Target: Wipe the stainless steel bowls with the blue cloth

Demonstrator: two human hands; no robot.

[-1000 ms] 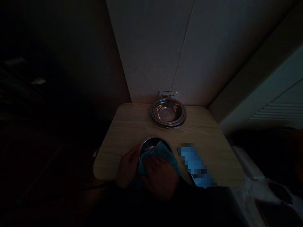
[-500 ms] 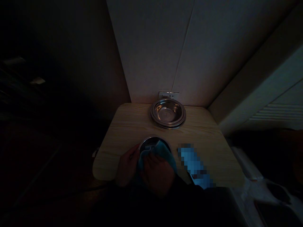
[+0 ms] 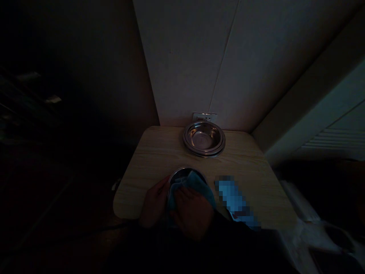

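In dim light, a small steel bowl (image 3: 180,174) sits near the front edge of a light wooden table (image 3: 154,160). My left hand (image 3: 152,203) grips the bowl's left rim. My right hand (image 3: 191,215) presses a blue cloth (image 3: 196,182) into the bowl, fingers closed on the cloth. Most of the bowl is hidden under the cloth and my hands.
A stack of steel bowls (image 3: 204,138) stands at the back of the table by the wall, below a white wall socket (image 3: 204,116). A blurred blue object (image 3: 234,199) lies right of my hands. Dark floor lies to the left, white furniture at lower right.
My hands and cloth shifted only slightly on the bowl. The camera view tipped a little, moving everything slightly down in the picture.
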